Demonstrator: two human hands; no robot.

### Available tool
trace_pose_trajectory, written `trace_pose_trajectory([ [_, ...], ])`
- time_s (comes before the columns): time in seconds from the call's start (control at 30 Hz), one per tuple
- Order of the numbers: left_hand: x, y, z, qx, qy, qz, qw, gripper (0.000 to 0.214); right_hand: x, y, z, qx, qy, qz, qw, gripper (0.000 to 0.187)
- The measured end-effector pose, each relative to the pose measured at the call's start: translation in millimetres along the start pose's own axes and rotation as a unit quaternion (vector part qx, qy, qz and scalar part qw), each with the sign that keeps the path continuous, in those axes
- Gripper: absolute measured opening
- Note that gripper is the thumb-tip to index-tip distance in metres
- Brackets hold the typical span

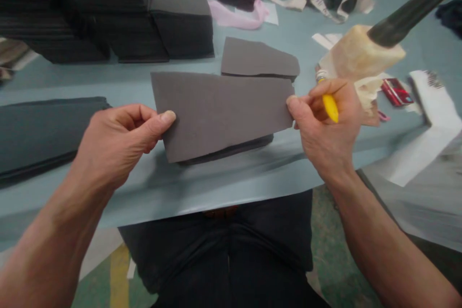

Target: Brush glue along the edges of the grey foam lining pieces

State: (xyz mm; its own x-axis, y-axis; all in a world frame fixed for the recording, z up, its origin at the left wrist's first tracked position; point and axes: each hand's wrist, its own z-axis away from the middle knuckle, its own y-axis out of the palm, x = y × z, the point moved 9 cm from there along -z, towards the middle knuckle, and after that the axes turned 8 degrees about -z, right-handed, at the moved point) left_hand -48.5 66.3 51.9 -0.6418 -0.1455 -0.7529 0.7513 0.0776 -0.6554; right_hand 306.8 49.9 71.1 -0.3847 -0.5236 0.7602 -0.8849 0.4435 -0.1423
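The bare left forearm (50,236) rises from the lower left corner with the wrist straight. The left hand (119,142) lies back-up and closed in a pinch: the left thumb (160,121) stretches flat toward the right, and the fingers (130,109) curl under it. The bare right forearm (382,245) comes in from the lower right corner, slanting up and leftward, its wrist slightly bent. The right hand (330,130) is closed too, its back toward the camera. The right thumb (298,108) presses leftward against the bent forefinger, and the other fingers are folded inward. The two hands sit about level and well apart, thumbs pointing at each other.
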Motion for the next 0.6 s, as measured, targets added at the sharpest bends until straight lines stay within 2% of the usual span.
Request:
trace_pose_trajectory([
  [0.2,9,11.1,-8,0.047,-0.063,-0.043,0.996,0.05,-7,4,0,0.047,-0.014,0.022,0.999,0.034],
  [0.47,6,8.4,-4,0.025,-0.102,-0.093,0.99,0.048,-12,18,5,0.122,0.01,0.081,0.989,0.029],
  [0.6,9,10.2,-6,0.029,-0.113,-0.106,0.987,0.049,-16,17,9,0.124,-0.022,0.079,0.989,0.027],
])
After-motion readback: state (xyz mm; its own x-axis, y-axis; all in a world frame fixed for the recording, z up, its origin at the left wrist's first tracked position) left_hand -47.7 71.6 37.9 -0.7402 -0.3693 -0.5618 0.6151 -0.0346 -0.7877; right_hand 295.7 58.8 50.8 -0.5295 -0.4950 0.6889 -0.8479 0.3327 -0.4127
